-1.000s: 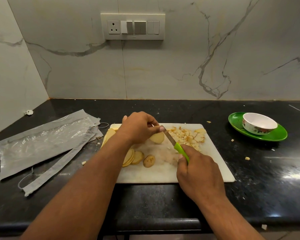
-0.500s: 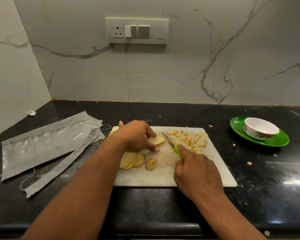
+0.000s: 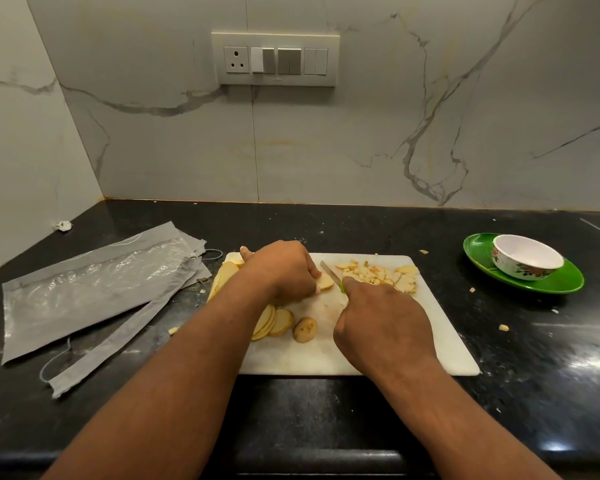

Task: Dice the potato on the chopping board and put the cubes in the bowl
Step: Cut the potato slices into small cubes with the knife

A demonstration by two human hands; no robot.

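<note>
At the far left of the frame we see a small crumpled white scrap [image 3: 63,225] on the black counter [image 3: 326,226], close to the wall corner. Right of it lie grey plastic packets [image 3: 94,289] with a clear window, a loose grey strip trailing toward the lower left. A stray potato bit [image 3: 173,330] sits on the counter between the strip and the white chopping board [image 3: 454,344].

On the board's left edge, potato slices [image 3: 224,275] lean beside our left forearm; more slices [image 3: 274,322] fan out below the wrist, with a skin-covered end piece [image 3: 305,329] just to their right. Our left hand [image 3: 281,268] curls its fingers [image 3: 314,271] over a potato slice [image 3: 324,282] near the board's centre, pinning it down.

Just right of that slice the knife [image 3: 329,271] shows its blade angled toward the upper left, its green handle barely visible where our right hand [image 3: 381,323] wraps its fingers around it. Beyond the blade, at the board's upper right, lies the pile of potato cubes [image 3: 378,273], touching the board and well apart from the bowl.

Further right, a few cubes are scattered on the counter. At the right of the frame a green plate [image 3: 548,285] carries the white floral bowl [image 3: 527,258]; no cubes show in the part of its inside we can see. Above everything, centre top, a switch panel [image 3: 276,58] sits on the marble wall.
</note>
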